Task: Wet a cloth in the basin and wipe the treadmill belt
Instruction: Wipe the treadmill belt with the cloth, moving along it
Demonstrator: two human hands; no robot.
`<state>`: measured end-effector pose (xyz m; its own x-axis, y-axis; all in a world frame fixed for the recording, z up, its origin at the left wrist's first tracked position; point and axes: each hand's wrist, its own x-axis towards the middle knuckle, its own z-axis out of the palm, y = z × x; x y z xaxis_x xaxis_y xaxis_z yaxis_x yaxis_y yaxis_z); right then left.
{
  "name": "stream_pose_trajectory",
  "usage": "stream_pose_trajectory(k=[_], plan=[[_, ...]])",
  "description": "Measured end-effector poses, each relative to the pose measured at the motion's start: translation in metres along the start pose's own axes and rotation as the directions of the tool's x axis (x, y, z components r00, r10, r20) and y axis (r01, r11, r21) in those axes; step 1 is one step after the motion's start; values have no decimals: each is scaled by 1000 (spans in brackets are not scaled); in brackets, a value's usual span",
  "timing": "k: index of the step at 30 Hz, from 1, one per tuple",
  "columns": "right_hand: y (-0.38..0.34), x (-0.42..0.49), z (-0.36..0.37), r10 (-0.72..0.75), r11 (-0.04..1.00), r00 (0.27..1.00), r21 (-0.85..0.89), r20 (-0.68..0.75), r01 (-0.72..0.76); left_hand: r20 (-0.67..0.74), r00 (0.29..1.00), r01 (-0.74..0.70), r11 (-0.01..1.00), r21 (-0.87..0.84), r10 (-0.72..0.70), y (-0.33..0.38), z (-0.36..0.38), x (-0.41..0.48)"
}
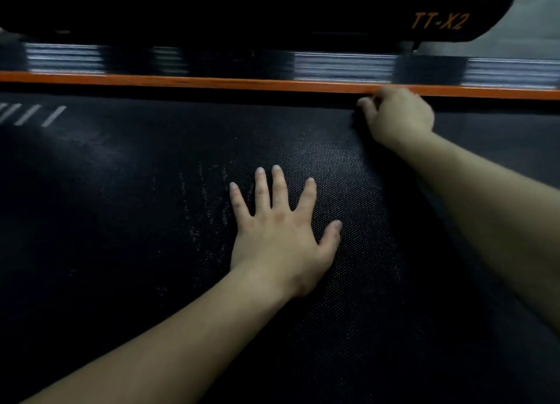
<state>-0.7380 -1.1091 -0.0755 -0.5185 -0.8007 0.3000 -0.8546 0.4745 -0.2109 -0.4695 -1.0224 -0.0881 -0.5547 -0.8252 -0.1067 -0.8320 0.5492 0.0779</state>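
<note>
The black textured treadmill belt [136,191] fills most of the head view and carries pale dusty streaks around its middle. My left hand [278,231] lies flat on it, palm down and fingers spread, holding nothing. My right hand [397,115] is at the belt's far edge against the orange strip [212,80]. It is closed into a fist on a dark bunched cloth [357,118]. Only a small dark lump of the cloth shows under the fingers. No basin is in view.
Beyond the orange strip runs a ribbed grey and black side rail [342,65], blurred. Above it is a black housing marked TT-X2 [436,21]. White slanted stripes [30,114] are printed on the belt at far left.
</note>
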Motion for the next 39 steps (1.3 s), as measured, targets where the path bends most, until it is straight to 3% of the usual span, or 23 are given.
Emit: stream_pose_trajectory(k=[4, 8, 9, 14, 19, 26, 31, 36, 39], plan=[[-2, -20, -6, -174, 984, 982, 58, 74, 170, -1, 1000, 3, 1000, 1, -3, 0, -1, 1], [13, 7, -13, 109, 992, 992, 51, 58, -112, 13, 1000, 1, 1000, -10, -1, 0, -1, 1], [9, 4, -12, 103, 994, 994, 39, 45, -104, 13, 1000, 2, 1000, -8, -2, -1, -1, 2], [14, -58, -17, -187, 980, 982, 72, 25, 185, 3, 1000, 2, 1000, -6, -2, -2, 1, 2], [41, -32, -26, 41, 999, 999, 0, 23, -41, 6, 1000, 7, 1000, -9, -7, -1, 1, 2], [38, -102, -39, -226, 973, 973, 56, 39, 223, 5, 1000, 16, 1000, -16, -16, 0, -1, 1], [54, -79, -44, -6, 1000, 1000, 24, 24, 5, 14, 1000, 26, 1000, -9, -26, 1, -1, 1], [33, -158, -56, -252, 964, 966, 106, 57, 246, 8, 1000, 31, 1000, 0, -31, 2, -3, -1], [48, -149, -59, -234, 972, 971, 47, 42, 232, 6, 999, 42, 999, -1, -42, 3, -5, -1]])
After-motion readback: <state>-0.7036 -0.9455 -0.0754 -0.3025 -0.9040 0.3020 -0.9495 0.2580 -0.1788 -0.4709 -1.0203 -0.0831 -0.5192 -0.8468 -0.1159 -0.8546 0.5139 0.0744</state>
